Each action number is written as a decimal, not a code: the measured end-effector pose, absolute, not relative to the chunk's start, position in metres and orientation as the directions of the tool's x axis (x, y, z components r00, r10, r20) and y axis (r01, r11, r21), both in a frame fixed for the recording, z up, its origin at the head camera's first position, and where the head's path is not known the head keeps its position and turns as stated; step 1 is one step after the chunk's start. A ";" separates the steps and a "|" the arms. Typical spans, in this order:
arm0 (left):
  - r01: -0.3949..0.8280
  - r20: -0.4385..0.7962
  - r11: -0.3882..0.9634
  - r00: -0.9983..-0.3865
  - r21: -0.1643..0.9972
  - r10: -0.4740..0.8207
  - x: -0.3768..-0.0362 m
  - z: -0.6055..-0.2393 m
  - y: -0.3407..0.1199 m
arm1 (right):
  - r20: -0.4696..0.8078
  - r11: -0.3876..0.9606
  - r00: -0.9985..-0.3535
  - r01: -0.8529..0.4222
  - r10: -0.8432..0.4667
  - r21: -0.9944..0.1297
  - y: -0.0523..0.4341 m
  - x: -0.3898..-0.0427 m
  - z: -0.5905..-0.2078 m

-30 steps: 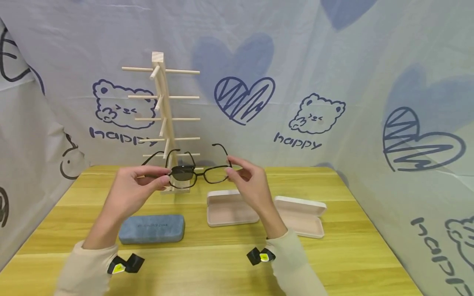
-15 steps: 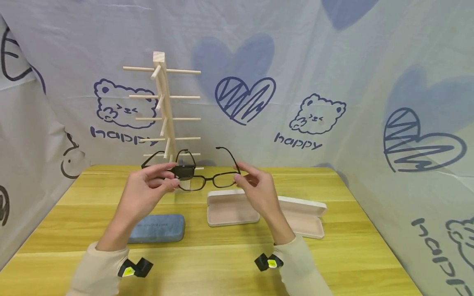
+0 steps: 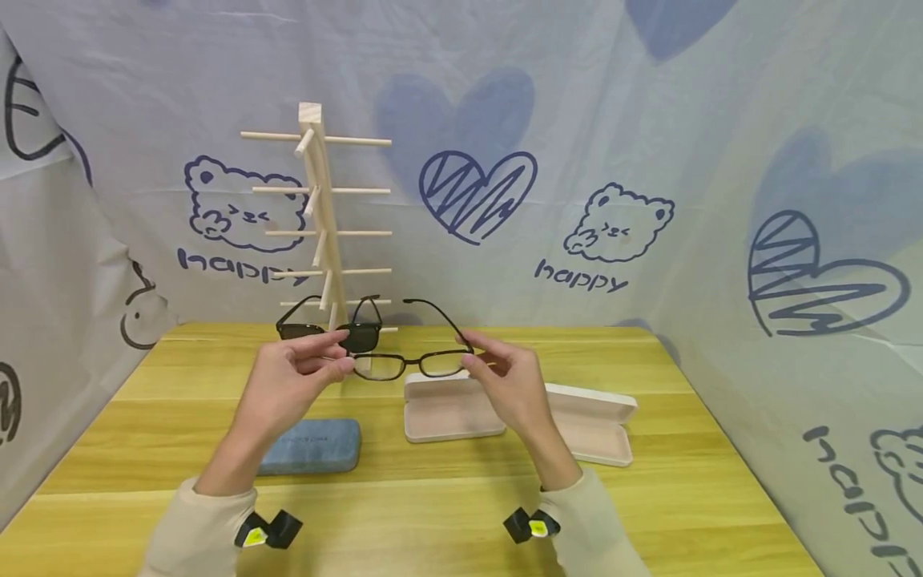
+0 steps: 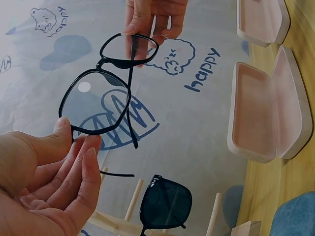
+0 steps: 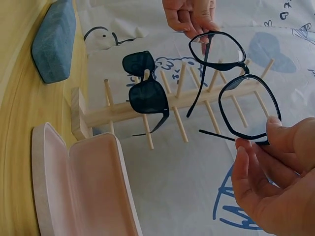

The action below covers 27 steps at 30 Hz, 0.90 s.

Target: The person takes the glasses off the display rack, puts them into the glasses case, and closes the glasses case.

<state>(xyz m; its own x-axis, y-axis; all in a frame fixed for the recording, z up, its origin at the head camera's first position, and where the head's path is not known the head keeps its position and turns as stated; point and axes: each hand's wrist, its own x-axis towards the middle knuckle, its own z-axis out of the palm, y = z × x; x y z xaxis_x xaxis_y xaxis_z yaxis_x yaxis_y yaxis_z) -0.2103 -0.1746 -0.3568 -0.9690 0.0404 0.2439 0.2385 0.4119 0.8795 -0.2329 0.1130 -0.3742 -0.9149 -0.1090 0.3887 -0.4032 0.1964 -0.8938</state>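
Both my hands hold a pair of black-framed clear glasses in the air above the table, temples unfolded and pointing away from me. My left hand pinches the left lens rim between thumb and fingers. My right hand pinches the right lens rim. Just left of and behind the glasses, dark sunglasses hang on the lowest rung of a wooden rack; the sunglasses also show in the right wrist view.
An open pale pink case lies under my right hand, its lid spread to the right. A shut blue case lies near my left forearm. Printed fabric walls enclose the yellow wooden table.
The clear glasses have moved down and to the right, off the sunglasses on the rack, and now lie flatter. Both hands kept their hold and shifted right with them.
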 end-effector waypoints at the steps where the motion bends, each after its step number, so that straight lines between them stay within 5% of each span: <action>1: 0.239 0.245 0.419 -0.969 0.876 0.039 -0.210 -0.357 -0.175 | 0.385 0.195 -0.916 -0.400 -0.111 -0.895 0.113 -0.232 -0.374; 27: 0.193 0.170 0.399 -0.981 0.896 0.093 -0.205 -0.369 -0.166 | 0.318 0.225 -0.942 -0.336 -0.110 -0.915 0.133 -0.215 -0.385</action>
<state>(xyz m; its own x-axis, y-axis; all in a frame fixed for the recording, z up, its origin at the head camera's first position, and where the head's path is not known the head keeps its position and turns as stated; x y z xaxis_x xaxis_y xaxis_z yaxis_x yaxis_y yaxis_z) -0.2050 -0.1658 -0.3686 -0.9810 0.0934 0.1702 0.1935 0.3987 0.8964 -0.2153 0.1331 -0.3854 -0.9416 -0.1099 0.3183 -0.3355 0.2246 -0.9149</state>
